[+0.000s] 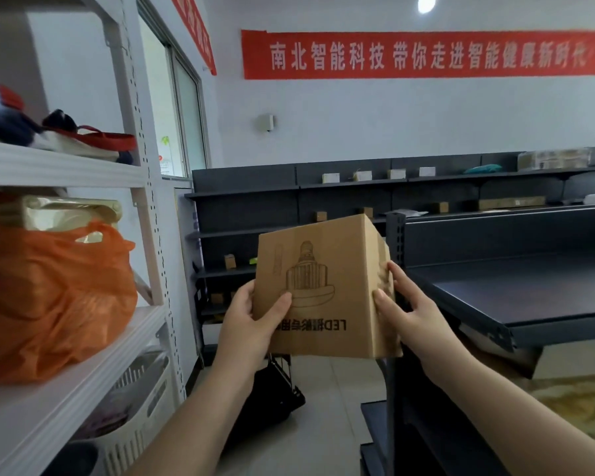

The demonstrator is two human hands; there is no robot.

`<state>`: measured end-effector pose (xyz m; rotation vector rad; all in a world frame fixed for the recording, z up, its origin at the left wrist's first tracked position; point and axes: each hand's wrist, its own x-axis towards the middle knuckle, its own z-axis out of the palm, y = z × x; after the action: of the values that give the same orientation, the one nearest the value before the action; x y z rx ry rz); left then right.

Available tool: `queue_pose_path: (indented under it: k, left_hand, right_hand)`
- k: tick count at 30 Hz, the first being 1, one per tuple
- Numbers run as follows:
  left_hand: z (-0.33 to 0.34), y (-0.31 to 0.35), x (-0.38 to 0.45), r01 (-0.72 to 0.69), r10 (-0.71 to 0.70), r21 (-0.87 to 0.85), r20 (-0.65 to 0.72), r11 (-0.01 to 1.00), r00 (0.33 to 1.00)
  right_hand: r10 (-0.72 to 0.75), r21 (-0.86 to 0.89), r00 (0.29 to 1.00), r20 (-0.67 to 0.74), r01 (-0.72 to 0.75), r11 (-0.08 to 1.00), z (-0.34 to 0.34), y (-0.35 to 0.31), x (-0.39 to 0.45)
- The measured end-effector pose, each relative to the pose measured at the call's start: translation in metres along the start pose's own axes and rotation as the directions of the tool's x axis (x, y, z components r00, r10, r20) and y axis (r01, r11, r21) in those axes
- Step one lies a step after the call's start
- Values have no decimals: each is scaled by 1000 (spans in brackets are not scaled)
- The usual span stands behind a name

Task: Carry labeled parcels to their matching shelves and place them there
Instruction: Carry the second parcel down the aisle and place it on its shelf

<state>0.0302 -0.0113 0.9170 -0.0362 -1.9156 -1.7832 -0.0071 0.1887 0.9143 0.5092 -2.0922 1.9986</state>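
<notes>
A brown cardboard box (327, 290) with an upside-down lamp drawing and "LED" print is held up in mid-air at the centre of the head view. My left hand (251, 321) grips its lower left edge, thumb across the printed face. My right hand (406, 310) clasps its right side, fingers spread on the cardboard. Just right of the box runs a dark grey shelf (516, 293), its flat board bare. More dark shelves (358, 194) line the far wall and carry several small parcels.
A white rack (83, 369) stands close on the left, holding an orange plastic bag (49, 297), fabric items above and a white basket (138, 407) below. A black folded trolley (275, 389) lies on the tiled floor between the racks. A red banner hangs on the wall.
</notes>
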Motion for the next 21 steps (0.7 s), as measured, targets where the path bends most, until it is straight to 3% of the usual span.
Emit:
queue_pose_path:
  k: [10,21]
  left_hand:
    - [-8,7,-6,-142,144,62,-27,988,989]
    - [-4,16,-12,-121,117,102,48,987,992]
  right_hand:
    - [-15,201,992,-124,40,979,-14,-5,-10]
    - [-22,360,999,-38,34,932,-27,-9,-17]
